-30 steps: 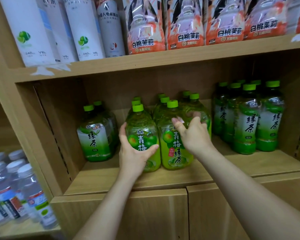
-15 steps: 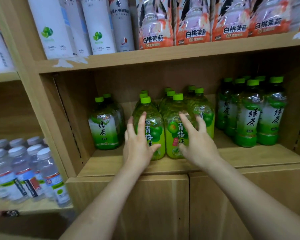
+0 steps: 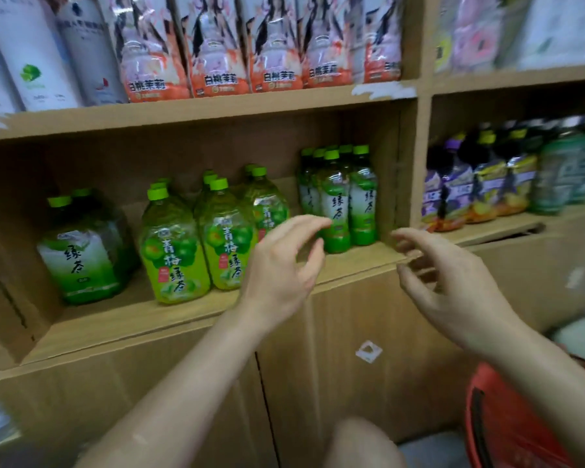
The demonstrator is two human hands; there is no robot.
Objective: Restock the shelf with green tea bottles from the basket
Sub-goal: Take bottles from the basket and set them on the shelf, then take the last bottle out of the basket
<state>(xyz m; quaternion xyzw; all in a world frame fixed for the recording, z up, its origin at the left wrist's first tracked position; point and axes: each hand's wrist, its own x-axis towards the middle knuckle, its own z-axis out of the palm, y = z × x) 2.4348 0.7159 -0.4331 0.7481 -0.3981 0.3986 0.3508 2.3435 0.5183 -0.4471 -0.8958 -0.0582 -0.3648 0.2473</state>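
Several yellow-green plum green tea bottles [image 3: 174, 251] with green caps stand in the middle of the wooden shelf [image 3: 183, 312]. A large green tea bottle [image 3: 80, 255] stands to their left, and slim green tea bottles [image 3: 335, 204] stand at the right end. My left hand [image 3: 281, 268] hovers in front of the shelf edge, fingers loosely curled, holding nothing. My right hand [image 3: 453, 282] is lower right of it, also loosely curled and empty. A red basket [image 3: 507, 423] shows at the bottom right; its contents are out of sight.
The upper shelf holds white cartons [image 3: 38, 52] and peach jasmine drinks [image 3: 216, 52]. A neighbouring bay at the right holds purple and dark bottles [image 3: 480, 184]. Closed wooden cabinet doors [image 3: 351, 349] sit below the shelf. My knee [image 3: 362, 444] shows at the bottom.
Both hands have let go of the plum green tea bottles and drawn back to the right. The view has swung right and down, bringing the red basket into sight.
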